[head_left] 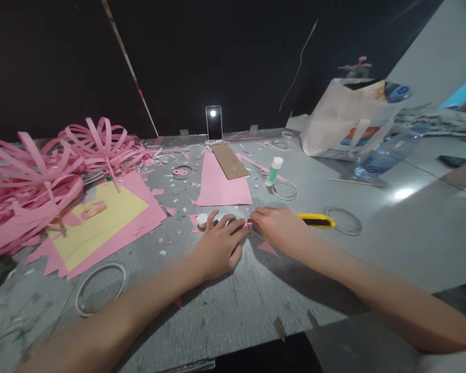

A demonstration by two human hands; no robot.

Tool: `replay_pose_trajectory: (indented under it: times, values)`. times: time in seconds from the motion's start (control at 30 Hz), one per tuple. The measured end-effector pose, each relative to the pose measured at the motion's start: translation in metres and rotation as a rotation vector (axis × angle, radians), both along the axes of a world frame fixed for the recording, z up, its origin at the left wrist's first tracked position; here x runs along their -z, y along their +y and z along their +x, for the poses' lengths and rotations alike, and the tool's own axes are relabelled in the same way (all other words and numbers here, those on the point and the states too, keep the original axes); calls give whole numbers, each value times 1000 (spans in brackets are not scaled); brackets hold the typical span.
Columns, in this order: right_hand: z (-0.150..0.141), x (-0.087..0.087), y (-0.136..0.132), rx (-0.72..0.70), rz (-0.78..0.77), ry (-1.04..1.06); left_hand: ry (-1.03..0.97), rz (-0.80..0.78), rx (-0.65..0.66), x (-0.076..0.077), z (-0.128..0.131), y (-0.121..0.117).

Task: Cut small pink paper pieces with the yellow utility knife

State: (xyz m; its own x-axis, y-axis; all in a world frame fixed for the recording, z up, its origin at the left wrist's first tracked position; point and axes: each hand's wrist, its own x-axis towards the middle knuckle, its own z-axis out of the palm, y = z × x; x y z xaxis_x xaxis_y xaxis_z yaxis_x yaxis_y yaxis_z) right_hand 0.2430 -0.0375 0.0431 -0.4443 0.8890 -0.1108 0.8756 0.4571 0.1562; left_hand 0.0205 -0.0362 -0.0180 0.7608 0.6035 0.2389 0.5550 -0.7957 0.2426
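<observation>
Close together over the near middle of the table, my left hand and my right hand meet at a small piece of pink paper. The fingertips of both hands close on it, and most of it is hidden. My left index finger is raised, beside a white cap. A yellow utility knife lies just right of my right hand, its left end hidden behind the hand. Beyond my hands are a pink paper sheet, a brown cardboard strip and a green-and-white glue stick.
Pink paper-strip bundles and stacked pink sheets with a yellow sheet fill the left. Tape rings and paper scraps are scattered about. A lit phone leans at the back. Right stand a bag and a tilted plastic bottle.
</observation>
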Motion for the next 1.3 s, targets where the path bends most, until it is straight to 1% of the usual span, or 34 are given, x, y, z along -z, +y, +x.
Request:
replay_pose_trajectory:
  times: [0.27,0.5,0.7,0.87,1.1,1.3]
  values:
    - [3,3,-1,4,17,22,0,37,-19,0,3,-2]
    - [9,11,2,-38,59,53,20,51,-5,2,1,-2]
    - [10,9,5,-77,82,56,-4,36,-52,5,1,-1]
    - [10,6,6,-81,60,59,20,24,-44,2,3,-1]
    - [13,12,7,-85,80,55,52,13,-43,-2,4,-1]
    - [14,11,6,-83,80,44,65,25,-42,-2,5,-2]
